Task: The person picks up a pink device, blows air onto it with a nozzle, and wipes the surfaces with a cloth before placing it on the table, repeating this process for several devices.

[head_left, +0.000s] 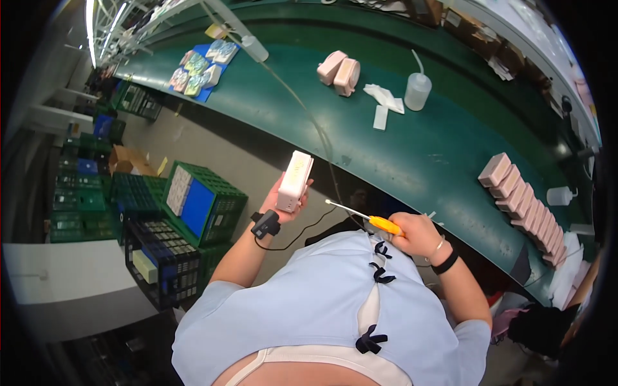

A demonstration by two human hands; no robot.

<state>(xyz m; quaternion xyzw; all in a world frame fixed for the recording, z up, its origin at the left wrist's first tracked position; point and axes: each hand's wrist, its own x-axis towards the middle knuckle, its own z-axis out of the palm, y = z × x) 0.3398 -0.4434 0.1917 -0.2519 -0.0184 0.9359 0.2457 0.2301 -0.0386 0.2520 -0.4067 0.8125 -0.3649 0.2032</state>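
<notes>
My left hand (274, 198) is closed round a pale pink, box-shaped plastic case (295, 180), held up in front of the bench edge with a narrow long side upward. In my right hand (418, 234) is a screwdriver (385, 224) with a yellow-orange handle, gripped in a fist. Its metal shaft points left toward the case, and the tip stays apart from it. A dark cable hangs near my left wrist, which carries a black strapped device (265, 224).
The green workbench (386, 164) holds two pink cases (339, 72), white wipes (384, 98), a squeeze bottle (418, 91) and a row of pink cases (523, 206) at right. Colourful pieces lie on a blue sheet (207, 89) far left. Green crates (205, 202) stand on the floor at left.
</notes>
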